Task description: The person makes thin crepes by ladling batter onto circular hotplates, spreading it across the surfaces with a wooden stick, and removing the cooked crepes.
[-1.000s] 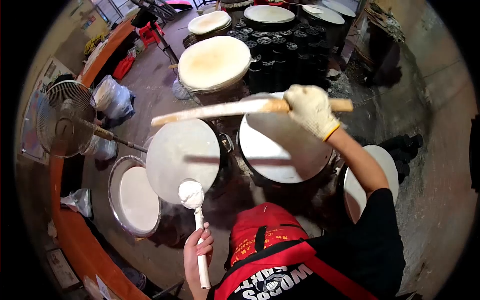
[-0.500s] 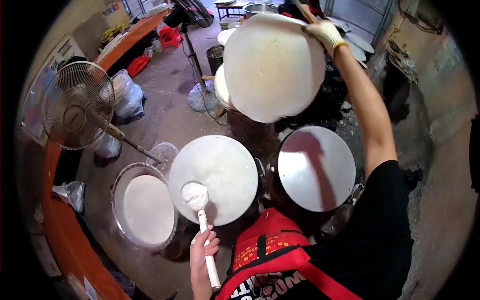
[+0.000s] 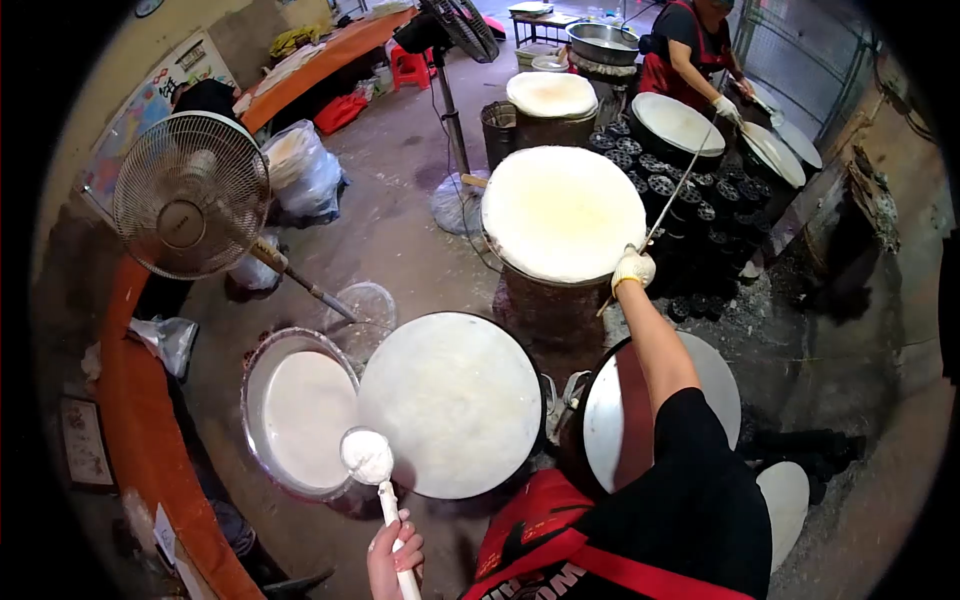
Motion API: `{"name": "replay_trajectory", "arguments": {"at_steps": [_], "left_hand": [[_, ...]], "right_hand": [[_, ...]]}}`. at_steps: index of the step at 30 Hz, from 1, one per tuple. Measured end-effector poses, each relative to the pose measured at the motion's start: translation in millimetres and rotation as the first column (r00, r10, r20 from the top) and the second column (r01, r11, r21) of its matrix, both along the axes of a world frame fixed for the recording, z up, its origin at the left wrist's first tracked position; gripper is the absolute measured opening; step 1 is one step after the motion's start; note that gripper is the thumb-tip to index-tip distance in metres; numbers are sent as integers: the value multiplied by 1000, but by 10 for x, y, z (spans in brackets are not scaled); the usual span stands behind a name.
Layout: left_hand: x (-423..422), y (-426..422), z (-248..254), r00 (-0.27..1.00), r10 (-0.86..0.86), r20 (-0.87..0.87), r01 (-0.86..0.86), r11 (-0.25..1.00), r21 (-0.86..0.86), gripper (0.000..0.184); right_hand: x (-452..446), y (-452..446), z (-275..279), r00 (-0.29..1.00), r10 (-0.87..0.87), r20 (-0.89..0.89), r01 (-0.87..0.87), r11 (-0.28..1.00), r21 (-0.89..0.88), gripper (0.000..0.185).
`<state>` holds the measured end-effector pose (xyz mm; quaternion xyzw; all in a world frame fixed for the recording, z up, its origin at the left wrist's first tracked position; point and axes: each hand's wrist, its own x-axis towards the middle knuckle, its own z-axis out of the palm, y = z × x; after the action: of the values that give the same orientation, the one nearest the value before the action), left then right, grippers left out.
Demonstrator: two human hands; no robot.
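With my left hand curled around the handle of the ladle near the pale plate, I do well to hold its bowl level, while my gloved right hand, closed around the stick beside the round sheet, wants a light grip.

Left side: a stained plaster wall is rising behind an orange-topped counter, a red plastic stool is standing near the counter's far end, and a caged pedestal fan is standing closer in. A bare, scuffed floor is running to the back, catching cool, bluish light near a dark-legged table. Right side: a grimy grey-brown wall is bordering the room, a metal grille is filling the far corner.
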<state>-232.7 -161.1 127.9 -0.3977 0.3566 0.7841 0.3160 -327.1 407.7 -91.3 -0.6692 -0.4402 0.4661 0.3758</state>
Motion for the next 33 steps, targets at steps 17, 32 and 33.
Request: {"name": "replay_trajectory", "arguments": {"at_steps": [17,32,33], "left_hand": [[635,-291,-403,831,-520,-199,542,838,69,18],[2754,1007,-756,210,-978,-16,945,199,261,19],[2960,1169,-705,159,-987,-31,963,148,227,20]], "right_hand": [[2348,-2864,798,481,826,-293,-871,415,-262,35],[6224,-3771,1619,933,275,231,-327,917,230,11],[6816,-3681,1625,950,89,298,-169,952,255,12]]}}
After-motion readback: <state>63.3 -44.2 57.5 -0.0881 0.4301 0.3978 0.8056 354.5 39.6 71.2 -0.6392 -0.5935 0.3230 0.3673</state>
